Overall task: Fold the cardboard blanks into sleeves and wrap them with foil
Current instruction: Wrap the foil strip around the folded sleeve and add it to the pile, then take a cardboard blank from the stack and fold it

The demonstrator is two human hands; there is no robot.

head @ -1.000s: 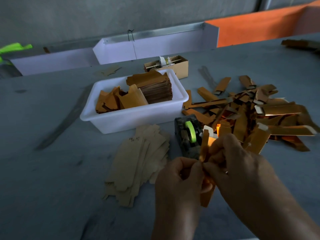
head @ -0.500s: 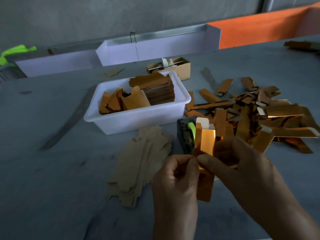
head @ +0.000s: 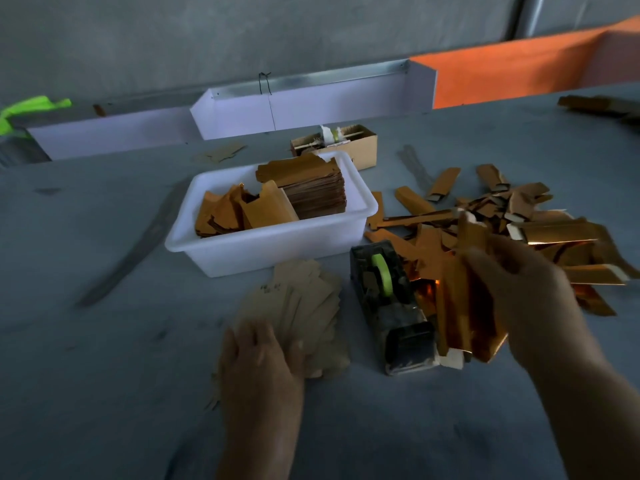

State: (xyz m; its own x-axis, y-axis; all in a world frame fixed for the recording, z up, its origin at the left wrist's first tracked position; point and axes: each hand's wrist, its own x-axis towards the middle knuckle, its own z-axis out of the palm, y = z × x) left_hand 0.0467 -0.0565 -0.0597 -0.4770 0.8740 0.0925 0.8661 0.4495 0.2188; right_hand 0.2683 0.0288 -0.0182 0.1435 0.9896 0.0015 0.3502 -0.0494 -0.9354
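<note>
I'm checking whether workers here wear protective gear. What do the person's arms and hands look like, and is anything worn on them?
Both hands, left and right, are bare, with no gloves. The forearms are bare too; no sleeve, watch or bracelet shows. The blur hides any ring.

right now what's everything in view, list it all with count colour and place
bin: one, white, centre of table, holding foil sheets
foil sheets: one stack plus loose ones, copper, in bin
blanks: one fanned pile, tan, in front of bin
tape dispenser: one, dark with green roll, right of blanks
sleeves: many, copper, heaped at right
box: one, brown, behind bin
trays: two, white, far edge
left hand: resting on blanks
right hand: holding a sleeve, blurred
</note>
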